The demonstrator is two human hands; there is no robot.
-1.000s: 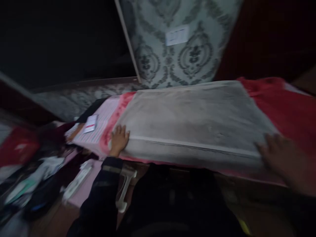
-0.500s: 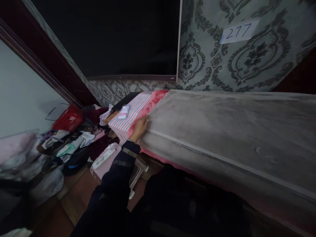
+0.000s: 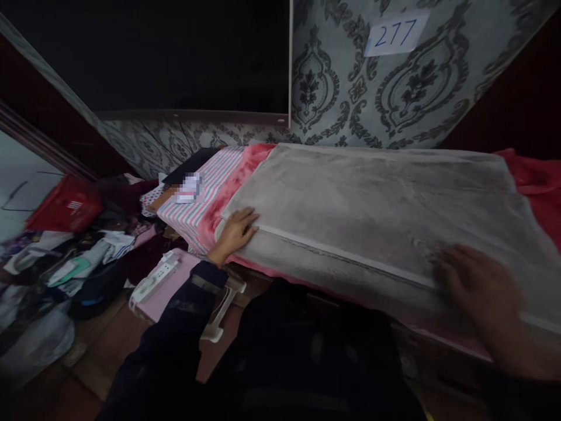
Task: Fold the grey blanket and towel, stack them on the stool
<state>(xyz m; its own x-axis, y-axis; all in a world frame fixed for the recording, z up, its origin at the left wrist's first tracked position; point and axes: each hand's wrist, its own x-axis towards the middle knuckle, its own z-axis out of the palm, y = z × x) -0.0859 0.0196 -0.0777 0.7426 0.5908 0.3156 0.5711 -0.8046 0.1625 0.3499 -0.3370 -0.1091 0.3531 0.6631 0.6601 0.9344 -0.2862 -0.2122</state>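
A grey plush cloth (image 3: 342,199) with a pale seam along its front edge lies spread over a long low surface. My left hand (image 3: 236,231) rests on its front left corner, fingers stretched out flat. Over the front edge at the right, my right hand (image 3: 477,286) is blurred by motion, its fingers extended over the cloth. Whether it presses on the fabric I cannot tell. Beneath the grey layer, a red-pink fuzzy cloth (image 3: 230,193) shows at the left and right ends. A striped cloth (image 3: 214,175) lies to the left of it.
A large dark screen (image 3: 188,58) hangs above, beside a paper marked 277 (image 3: 397,33) on the wall. To the lower left are a white power strip (image 3: 155,278) on a pink surface, a red basket (image 3: 65,204) and heaped clothes (image 3: 83,263).
My right hand has come into view at the right, over the grey cloth. My left hand stays at the cloth's left corner, fingers now flatter. The view has shifted right.
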